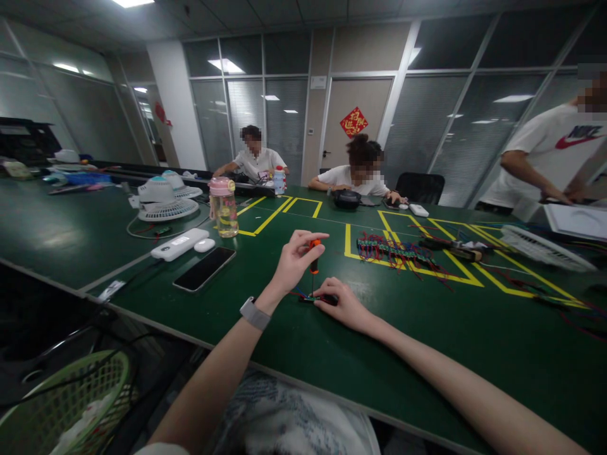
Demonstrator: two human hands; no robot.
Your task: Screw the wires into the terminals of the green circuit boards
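In the head view, a dark green bench [427,341] with yellow tape lines fills a room with glass walls; other people sit at the far side. A black phone [203,268], a white fan [161,201] and a pink-capped bottle [222,207] lie to the left, and a bundle of red wires [393,249] lies to the right, all well apart from the hands. The left hand [296,259] grasps an orange screwdriver [315,256] near the bench's front edge. Its long axis stands nearly upright with the tip down. The tip is on a small black part [310,298], which the right hand [341,303] pinches against the bench.
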